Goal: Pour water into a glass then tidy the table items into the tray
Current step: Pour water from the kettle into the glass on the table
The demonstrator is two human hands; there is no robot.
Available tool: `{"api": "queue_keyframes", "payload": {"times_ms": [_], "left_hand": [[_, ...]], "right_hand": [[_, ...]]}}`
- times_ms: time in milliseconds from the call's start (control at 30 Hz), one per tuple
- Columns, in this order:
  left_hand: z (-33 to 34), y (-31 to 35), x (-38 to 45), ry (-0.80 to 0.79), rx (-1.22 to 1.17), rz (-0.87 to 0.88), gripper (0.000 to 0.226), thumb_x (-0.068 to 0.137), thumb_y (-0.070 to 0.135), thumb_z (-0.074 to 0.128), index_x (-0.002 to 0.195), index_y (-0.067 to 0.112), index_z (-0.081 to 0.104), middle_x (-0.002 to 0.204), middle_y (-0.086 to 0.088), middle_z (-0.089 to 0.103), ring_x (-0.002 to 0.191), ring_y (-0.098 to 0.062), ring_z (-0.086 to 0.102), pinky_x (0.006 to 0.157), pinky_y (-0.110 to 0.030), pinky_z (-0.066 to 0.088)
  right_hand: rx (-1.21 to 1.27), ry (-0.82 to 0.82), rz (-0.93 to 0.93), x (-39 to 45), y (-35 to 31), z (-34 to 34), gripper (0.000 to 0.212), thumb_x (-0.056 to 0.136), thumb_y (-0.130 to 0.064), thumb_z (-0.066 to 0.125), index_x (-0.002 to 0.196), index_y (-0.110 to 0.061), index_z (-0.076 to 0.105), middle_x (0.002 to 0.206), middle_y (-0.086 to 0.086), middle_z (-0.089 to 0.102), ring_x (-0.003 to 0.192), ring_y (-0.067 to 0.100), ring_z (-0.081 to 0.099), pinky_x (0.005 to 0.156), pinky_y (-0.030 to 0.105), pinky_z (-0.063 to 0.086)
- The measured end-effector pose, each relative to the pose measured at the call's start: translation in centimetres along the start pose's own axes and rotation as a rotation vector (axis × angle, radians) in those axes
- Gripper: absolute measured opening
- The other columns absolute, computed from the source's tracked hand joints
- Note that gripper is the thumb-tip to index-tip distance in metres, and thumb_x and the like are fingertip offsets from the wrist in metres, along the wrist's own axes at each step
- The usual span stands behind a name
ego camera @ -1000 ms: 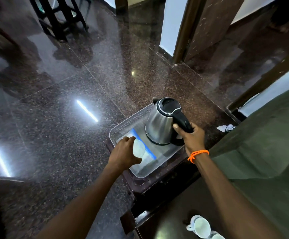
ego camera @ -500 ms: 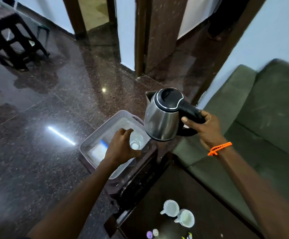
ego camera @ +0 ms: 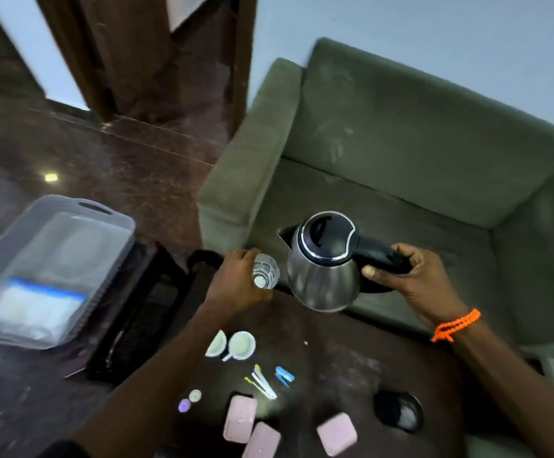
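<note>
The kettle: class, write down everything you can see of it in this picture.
The kettle has a shiny steel-looking body, a black lid with a silver ring round it, a black handle and a short spout that points toward the left of the picture. The lid is shut. It is held roughly upright in the air, above the table edge and the sofa. The right hand grips its handle; the glass in the left hand sits close beside it.
</note>
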State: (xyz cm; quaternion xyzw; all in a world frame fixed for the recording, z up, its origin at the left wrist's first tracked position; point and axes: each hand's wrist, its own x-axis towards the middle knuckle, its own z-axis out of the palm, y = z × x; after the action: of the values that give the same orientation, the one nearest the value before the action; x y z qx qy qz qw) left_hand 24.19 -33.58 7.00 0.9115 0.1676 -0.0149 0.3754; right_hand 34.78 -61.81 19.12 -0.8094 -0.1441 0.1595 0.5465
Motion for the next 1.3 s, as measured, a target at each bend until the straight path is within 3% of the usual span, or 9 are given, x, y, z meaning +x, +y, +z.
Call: {"api": "queue_keyframes", "payload": {"times_ms": [100,267,400,500,567,700,833,967,1300], "left_hand": [[5.6,2.2,0.2,-0.093,0.000,0.047,0.090,0.051,0.044,0.086,0.133,0.019,0.059,0.129,-0.006,0.057,0.120,-0.029,0.058,0.095,-0.042,0.055],[13.6,3.4,0.3,-0.224,0.051,0.087,0.098,0.049,0.050,0.085,0.138,0.024,0.053,0.134,-0.001,0.053,0.127,-0.025,0.052,0.098,-0.040,0.054],[18.7,2.7,0.2,-0.306,0.087,0.103,0.102,0.053,0.051,0.088,0.143,0.024,0.049,0.136,0.001,0.050,0.130,-0.022,0.048,0.099,-0.038,0.053],[21.4,1.7,0.6,-0.349,0.090,0.108,0.101,0.053,0.048,0.090,0.143,0.023,0.050,0.137,0.001,0.050,0.131,-0.021,0.048,0.101,-0.039,0.053],[22.4,1.1,0.8,-0.358,0.104,0.109,0.101,0.052,0.048,0.089,0.142,0.024,0.051,0.133,0.001,0.051,0.128,-0.022,0.049,0.098,-0.041,0.055],[23.4,0.3,1.3,-0.352,0.129,0.117,0.098,0.050,0.051,0.087,0.138,0.027,0.051,0.126,0.002,0.052,0.123,-0.021,0.049,0.092,-0.042,0.058],[23.7,-0.2,1.8,-0.338,0.134,0.115,0.097,0.049,0.050,0.086,0.138,0.027,0.051,0.126,0.002,0.051,0.124,-0.022,0.049,0.092,-0.043,0.058],[23.8,-0.6,2.1,-0.329,0.133,0.124,0.098,0.048,0.050,0.088,0.136,0.028,0.052,0.125,0.004,0.049,0.125,-0.020,0.047,0.090,-0.043,0.059],[24.2,-1.5,2.4,-0.325,0.122,0.127,0.098,0.047,0.047,0.090,0.135,0.026,0.053,0.122,0.002,0.047,0.120,-0.020,0.044,0.088,-0.044,0.059]], "right_hand": [[0.008,0.056,0.093,-3.8,4.1,-4.0,0.027,0.061,-0.014,0.088,0.077,-0.005,0.068,0.065,-0.007,0.067,0.060,0.000,0.059,0.053,0.013,0.050],[-0.035,0.106,0.196,-8.0,10.1,-8.0,0.034,0.059,-0.017,0.090,0.080,0.000,0.069,0.071,0.006,0.067,0.066,0.007,0.057,0.057,0.018,0.049],[-0.096,0.098,0.263,-9.2,13.7,-8.7,0.037,0.060,-0.019,0.091,0.088,-0.003,0.074,0.086,0.027,0.072,0.077,0.016,0.061,0.073,0.042,0.053],[-0.144,0.063,0.290,-8.9,15.9,-8.5,0.038,0.063,-0.018,0.092,0.094,-0.005,0.076,0.096,0.028,0.073,0.084,0.017,0.064,0.084,0.059,0.055],[-0.166,0.029,0.296,-8.5,16.8,-8.1,0.039,0.064,-0.022,0.093,0.094,-0.004,0.075,0.095,0.030,0.071,0.084,0.016,0.062,0.083,0.063,0.053],[-0.250,-0.015,0.261,-7.1,17.1,-6.6,0.040,0.060,-0.039,0.090,0.088,-0.014,0.076,0.084,0.016,0.074,0.076,0.008,0.059,0.071,0.041,0.053],[-0.379,-0.078,0.202,-5.7,16.6,-4.9,0.029,0.065,-0.026,0.093,0.073,-0.012,0.069,0.068,0.016,0.061,0.063,0.003,0.044,0.059,0.029,0.036],[-0.544,-0.118,0.182,-4.5,16.1,-4.1,0.033,0.065,-0.023,0.093,0.066,-0.011,0.063,0.060,0.012,0.056,0.055,0.003,0.036,0.053,0.027,0.031],[-0.646,-0.146,0.221,-3.6,14.8,-4.6,0.030,0.065,-0.028,0.093,0.069,-0.013,0.067,0.061,0.012,0.061,0.056,0.006,0.040,0.054,0.033,0.041]]}}
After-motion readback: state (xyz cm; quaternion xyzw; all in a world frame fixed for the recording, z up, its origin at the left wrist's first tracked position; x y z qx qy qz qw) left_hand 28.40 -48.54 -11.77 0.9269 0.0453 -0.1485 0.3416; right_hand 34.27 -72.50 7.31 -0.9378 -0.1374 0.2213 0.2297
